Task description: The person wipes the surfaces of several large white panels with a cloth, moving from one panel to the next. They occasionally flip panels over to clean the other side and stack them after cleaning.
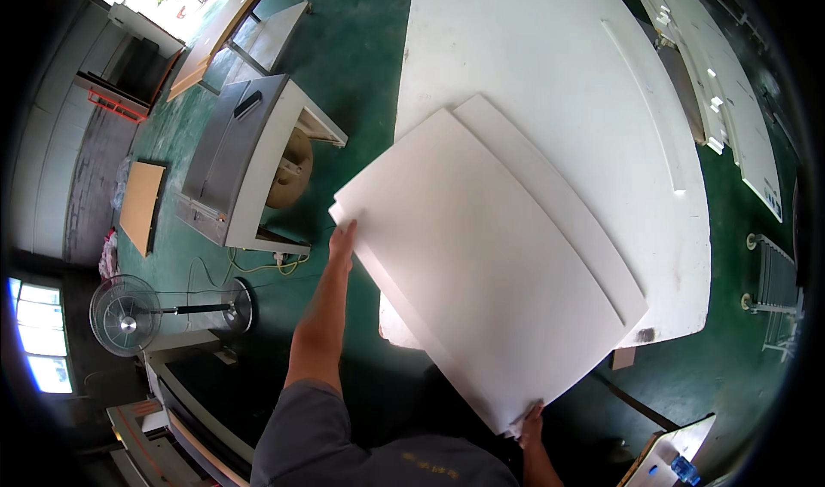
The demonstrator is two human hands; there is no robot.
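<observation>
Boards, white and flat, are stacked askew over a white-topped table (481,40); the upper board (473,255) is grasped at its left corner by the left hand (341,239) and at its nearest corner by the right hand (530,424), and is jutted past the table's near edge; the fingers are partly hidden beneath it, and how many layers are held cannot be told. Most of the lower board (571,216) is covered, only a strip being left visible along the far right side; the right forearm is cut off by the lower edge. To the left, a tan round object (292,171) is half hidden by a grey-topped bench (232,134); cables (288,268) are trailed over the floor near a pedestal fan (129,322); a narrow white strip (646,104) is laid on the table; a blue bottle (685,470) is seen at lower right.
</observation>
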